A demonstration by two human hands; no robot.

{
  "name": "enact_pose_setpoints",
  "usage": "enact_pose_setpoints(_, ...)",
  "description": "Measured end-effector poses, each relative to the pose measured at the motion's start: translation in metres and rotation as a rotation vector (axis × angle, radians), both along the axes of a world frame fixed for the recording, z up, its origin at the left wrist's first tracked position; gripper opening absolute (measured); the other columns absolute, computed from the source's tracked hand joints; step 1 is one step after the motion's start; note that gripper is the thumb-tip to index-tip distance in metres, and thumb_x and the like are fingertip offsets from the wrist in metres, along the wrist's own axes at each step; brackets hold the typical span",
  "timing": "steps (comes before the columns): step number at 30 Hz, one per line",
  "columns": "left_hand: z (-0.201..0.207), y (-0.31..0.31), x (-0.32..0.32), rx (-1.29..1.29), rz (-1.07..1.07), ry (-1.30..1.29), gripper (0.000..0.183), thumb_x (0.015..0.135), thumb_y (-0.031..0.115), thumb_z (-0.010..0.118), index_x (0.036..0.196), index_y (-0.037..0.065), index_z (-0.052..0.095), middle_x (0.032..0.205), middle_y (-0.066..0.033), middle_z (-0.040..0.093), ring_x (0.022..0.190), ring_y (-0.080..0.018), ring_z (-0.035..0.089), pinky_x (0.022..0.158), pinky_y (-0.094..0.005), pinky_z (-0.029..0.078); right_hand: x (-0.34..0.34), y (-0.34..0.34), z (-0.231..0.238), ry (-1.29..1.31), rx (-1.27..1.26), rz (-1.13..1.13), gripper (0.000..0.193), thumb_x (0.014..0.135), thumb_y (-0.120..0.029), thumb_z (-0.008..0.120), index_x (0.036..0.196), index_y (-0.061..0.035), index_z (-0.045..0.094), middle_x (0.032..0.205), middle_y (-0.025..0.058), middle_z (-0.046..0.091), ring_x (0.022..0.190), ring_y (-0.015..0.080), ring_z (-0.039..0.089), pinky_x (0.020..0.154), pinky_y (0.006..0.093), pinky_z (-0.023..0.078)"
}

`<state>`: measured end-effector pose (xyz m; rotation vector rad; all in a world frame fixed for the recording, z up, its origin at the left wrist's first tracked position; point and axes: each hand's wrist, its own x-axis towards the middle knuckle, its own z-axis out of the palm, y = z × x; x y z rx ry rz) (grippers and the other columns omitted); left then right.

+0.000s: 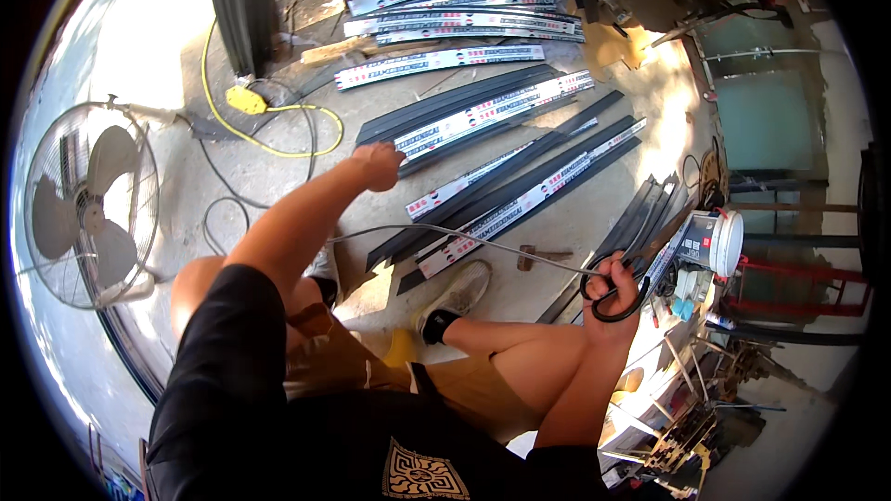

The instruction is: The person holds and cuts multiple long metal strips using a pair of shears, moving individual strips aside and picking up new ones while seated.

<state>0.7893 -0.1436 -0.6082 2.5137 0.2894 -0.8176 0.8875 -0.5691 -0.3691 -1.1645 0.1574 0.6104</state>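
My left arm stretches forward, and my left hand [379,167] is closed at the near end of a dark profile strip with white printed film [483,119]. What its fingers hold, if anything, is hidden. At the right, my right hand [614,289] is closed around the black handles of a pair of scissors [608,312]. The brownish blades point away, up and to the right. A thin grey cable [492,243] crosses the view from beside my left leg to my right hand; whether the hand touches it I cannot tell. More dark strips [534,190] lie nearer my feet.
Several film-covered strips [464,24] lie at the far side. A hammer [543,257] rests on the floor near my shoe [461,295]. At left stand a fan [91,209] and a yellow socket block [246,99] with its cord. A white bucket [727,243] is at right.
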Motion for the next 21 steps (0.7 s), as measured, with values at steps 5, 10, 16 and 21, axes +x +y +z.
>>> enact_pose_setpoints(5,-0.070,-0.038,0.013,-0.089,0.203,-0.035,0.064,0.089,0.012,0.064,0.152,0.007,0.053,0.151,-0.0225,0.057,0.142,-0.0411,0.052,0.117,-0.0484,0.046,0.008,-0.014,-0.012,0.003,-0.071,-0.066,0.015,0.102,-0.014,0.070,0.116,-0.0117,0.066,0.096,0.0024,0.069,0.069,0.0112,0.057,0.062,0.0252,0.046)
enact_pose_setpoints(10,-0.097,-0.059,0.007,0.023,0.174,-0.200,0.074,0.086,0.010,0.064,0.158,0.010,0.047,0.159,-0.0194,0.050,0.151,-0.0363,0.042,0.124,-0.0488,0.037,0.012,-0.017,-0.006,0.060,-0.020,-0.098,0.014,0.103,-0.014,0.068,0.116,-0.0120,0.066,0.096,0.0031,0.069,0.068,0.0115,0.056,0.060,0.0254,0.045)
enact_pose_setpoints(16,-0.096,-0.095,-0.007,-0.136,-0.082,-0.365,0.036,0.089,0.015,0.064,0.124,0.012,0.072,0.136,-0.0134,0.065,0.130,-0.0346,0.058,0.118,-0.0482,0.041,0.014,-0.020,0.000,0.047,-0.039,-0.073,0.014,0.102,-0.017,0.069,0.115,-0.0134,0.065,0.095,0.0012,0.068,0.067,0.0105,0.055,0.060,0.0248,0.043)
enact_pose_setpoints(21,-0.113,-0.083,0.035,0.135,0.550,-0.502,0.055,0.082,0.005,0.063,0.137,0.010,0.062,0.145,-0.0170,0.057,0.133,-0.0385,0.054,0.112,-0.0476,0.048,0.010,-0.018,-0.001,0.065,-0.075,-0.078,0.016,0.100,-0.017,0.071,0.114,-0.0131,0.064,0.093,0.0013,0.066,0.066,0.0109,0.055,0.060,0.0254,0.043)
